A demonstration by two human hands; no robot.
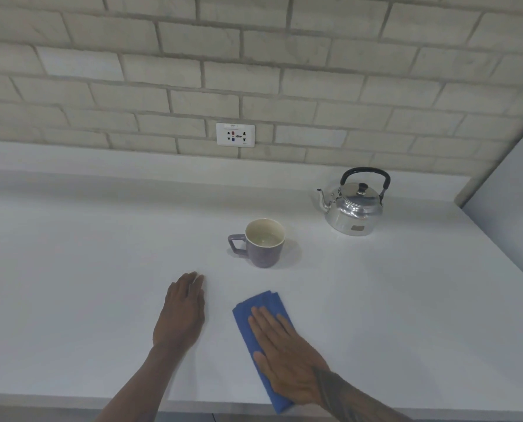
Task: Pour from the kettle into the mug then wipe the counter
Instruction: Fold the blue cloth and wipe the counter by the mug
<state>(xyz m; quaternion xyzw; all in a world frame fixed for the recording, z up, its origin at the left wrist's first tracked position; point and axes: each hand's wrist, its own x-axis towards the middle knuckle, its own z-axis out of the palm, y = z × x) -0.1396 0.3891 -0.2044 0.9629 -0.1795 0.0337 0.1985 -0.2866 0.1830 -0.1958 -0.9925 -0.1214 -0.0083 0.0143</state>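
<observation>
Two hands rest on the white counter [71,269] in the head view, and the wiping half of the job looks to be the one in hand. The right hand [284,357] lies palm down on a folded blue cloth [255,315], fingers [264,321] spread flat and open, pressing on it, not pinching it; that flat press is likely there so the cloth slides with the palm. The cloth reaches out past the fingertips toward the mug and runs back under the palm to the counter's near edge. The left hand [182,312] sits just beside it, also palm down with fingers straight and together, holding nothing, probably bracing the body. The mug [261,242] stands upright beyond both hands, handle to the left, with what looks like clear liquid low inside, so pouring seems done. The kettle [354,205] stands upright, lid on, well apart at the back right, out of the wiping path. A wall socket [235,134] sits in the brick wall behind.
</observation>
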